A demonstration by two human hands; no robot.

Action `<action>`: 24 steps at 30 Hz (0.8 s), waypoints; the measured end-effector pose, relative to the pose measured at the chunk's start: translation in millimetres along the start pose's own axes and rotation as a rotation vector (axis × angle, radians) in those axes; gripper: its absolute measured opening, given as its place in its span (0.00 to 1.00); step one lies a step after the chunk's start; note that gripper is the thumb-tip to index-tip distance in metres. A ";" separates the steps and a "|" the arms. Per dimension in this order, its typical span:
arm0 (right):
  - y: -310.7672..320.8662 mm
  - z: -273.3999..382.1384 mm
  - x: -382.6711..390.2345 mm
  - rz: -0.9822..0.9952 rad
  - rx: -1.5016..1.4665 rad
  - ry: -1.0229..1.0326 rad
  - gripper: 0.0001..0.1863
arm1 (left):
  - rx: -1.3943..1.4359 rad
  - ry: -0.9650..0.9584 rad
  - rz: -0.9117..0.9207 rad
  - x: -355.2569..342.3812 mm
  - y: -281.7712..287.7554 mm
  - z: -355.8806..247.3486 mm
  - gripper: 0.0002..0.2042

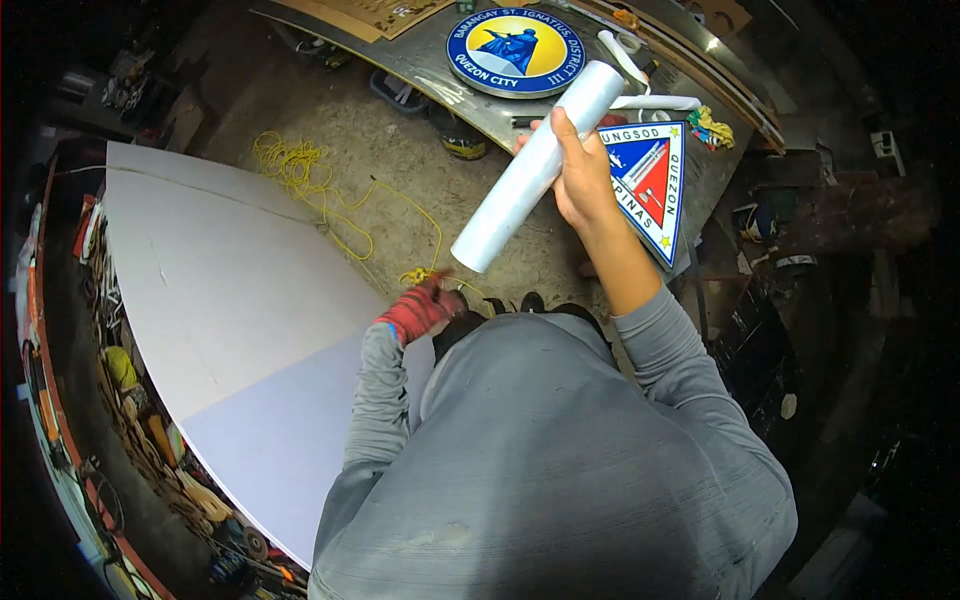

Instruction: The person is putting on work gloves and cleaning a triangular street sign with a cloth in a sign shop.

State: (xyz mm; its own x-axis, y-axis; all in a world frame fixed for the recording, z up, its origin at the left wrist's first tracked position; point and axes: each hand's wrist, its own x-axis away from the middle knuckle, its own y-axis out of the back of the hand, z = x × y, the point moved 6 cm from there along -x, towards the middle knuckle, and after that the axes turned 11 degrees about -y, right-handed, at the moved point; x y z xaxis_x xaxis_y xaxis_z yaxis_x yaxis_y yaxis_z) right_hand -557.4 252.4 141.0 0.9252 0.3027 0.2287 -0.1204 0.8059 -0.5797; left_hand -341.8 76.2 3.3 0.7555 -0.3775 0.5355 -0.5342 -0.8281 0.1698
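Note:
My right hand is bare and wrapped round a white roll, which looks like rolled film or paper. The roll slants from the upper right down to the left, above the floor and the table's edge. My left hand wears a red glove. It hangs low beside the right edge of a large white panel, near a yellow cord; its fingers are blurred and dark. Behind the roll and my right wrist, a triangular sign in blue, red and white is partly hidden.
A round blue and yellow sign lies on the metal table ahead. Long strips and a colourful rag lie toward its right. The cord tangles across the concrete floor. Cluttered scraps line the panel's left side.

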 end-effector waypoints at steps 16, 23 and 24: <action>-19.7 -81.5 56.1 0.112 0.472 -0.535 0.26 | 0.885 -1.167 -0.616 -13.2 110.6 -101.0 0.29; -53.1 -13.6 90.1 0.026 1.296 0.449 0.21 | 1.426 -0.742 -0.515 -32.1 112.1 -83.6 0.29; -58.0 -20.9 88.1 0.067 1.311 0.412 0.22 | 1.437 -0.705 -0.550 -35.3 107.9 -82.8 0.30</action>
State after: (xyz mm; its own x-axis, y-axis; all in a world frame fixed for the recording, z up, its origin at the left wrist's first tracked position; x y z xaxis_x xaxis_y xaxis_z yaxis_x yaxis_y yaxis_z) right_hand -461.4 221.6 178.4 0.9154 0.3735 -0.1500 -0.2038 0.7514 0.6276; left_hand -457.5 34.5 71.2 0.9427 0.2929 0.1596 0.2821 -0.4446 -0.8501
